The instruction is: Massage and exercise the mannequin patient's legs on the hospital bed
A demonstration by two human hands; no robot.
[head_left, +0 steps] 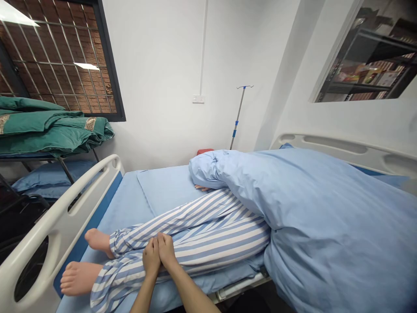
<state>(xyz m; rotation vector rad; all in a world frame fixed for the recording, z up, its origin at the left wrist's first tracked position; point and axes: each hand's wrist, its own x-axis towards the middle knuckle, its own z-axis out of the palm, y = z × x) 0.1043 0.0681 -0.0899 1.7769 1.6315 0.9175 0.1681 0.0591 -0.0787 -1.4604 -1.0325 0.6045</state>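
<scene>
A figure in blue-and-white striped pyjama trousers [202,230] lies on its side on a hospital bed, bare feet [80,276] toward the footboard. A light blue quilt [319,208] covers the upper body. My left hand [151,257] and my right hand [167,250] rest side by side on the lower leg of the trousers, fingers together and pressed flat on the cloth, holding nothing. A hand of the lying figure [202,188] shows just under the quilt's edge.
A white footboard [52,226] stands at the left and a white side rail [342,150] at the far side. An IV pole [237,117] stands by the wall. Folded green blankets [48,128] lie on a bunk at the left.
</scene>
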